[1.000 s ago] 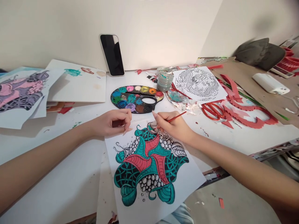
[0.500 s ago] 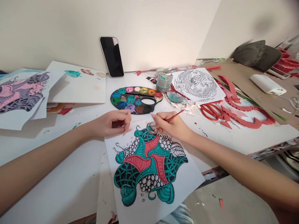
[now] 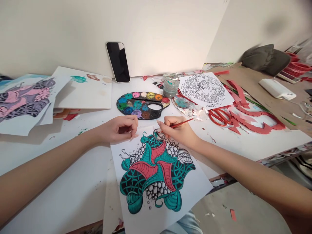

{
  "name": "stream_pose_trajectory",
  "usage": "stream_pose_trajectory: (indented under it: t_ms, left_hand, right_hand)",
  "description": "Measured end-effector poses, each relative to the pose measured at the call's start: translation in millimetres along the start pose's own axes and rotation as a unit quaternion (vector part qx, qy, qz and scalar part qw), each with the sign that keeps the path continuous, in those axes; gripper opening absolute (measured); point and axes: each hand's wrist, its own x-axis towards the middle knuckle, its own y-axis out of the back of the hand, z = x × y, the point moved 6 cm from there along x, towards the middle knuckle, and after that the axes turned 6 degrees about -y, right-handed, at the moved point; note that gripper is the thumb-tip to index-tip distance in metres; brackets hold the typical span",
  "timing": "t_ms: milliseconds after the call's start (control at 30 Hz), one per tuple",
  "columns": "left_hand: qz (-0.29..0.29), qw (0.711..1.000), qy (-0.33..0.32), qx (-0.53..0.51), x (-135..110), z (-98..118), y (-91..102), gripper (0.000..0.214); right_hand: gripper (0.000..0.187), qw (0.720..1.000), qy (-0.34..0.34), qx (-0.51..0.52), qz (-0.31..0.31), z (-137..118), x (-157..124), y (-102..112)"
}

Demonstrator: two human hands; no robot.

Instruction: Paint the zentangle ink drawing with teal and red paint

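My right hand (image 3: 180,131) is closed around a thin red paintbrush (image 3: 181,123), held low over the top of a patterned drawing sheet (image 3: 195,191). The brush's tip is mostly hidden by the fingers. Teal, coral and black fill much of the design, while its pebble shapes and some leaves at the upper right are white. My left hand (image 3: 123,129) rests at the sheet's upper left edge with its fingers curled in and nothing visible in the hollow. Just beyond both hands lies a black paint palette (image 3: 133,105) with several colours and a thumb hole.
A cloudy jar (image 3: 171,87) stands behind the palette, near a dragon line drawing (image 3: 204,89). Orange-handled scissors (image 3: 220,117) and red cut strips (image 3: 258,123) lie right. A phone (image 3: 118,62) leans on the wall. Painted sheets (image 3: 26,97) and a white board (image 3: 90,94) sit left.
The right hand and brush have shifted slightly, with the brush handle tilted lower. The left hand stays in its place on the sheet. The whole view has moved a little.
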Motion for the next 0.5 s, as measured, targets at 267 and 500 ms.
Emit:
stream_pose_trajectory:
  t_ms: [267,500]
  left_hand:
    - [0.002,1.000,0.003,0.012,1.7,3.0,0.5,0.021]
    - [0.003,1.000,0.006,-0.012,0.8,1.0,-0.6,0.021]
  right_hand:
    - [0.046,1.000,0.002,-0.028,0.009,-2.5,0.6,-1.3]
    - [0.048,1.000,-0.021,-0.013,-0.006,0.1,2.6,-2.5]
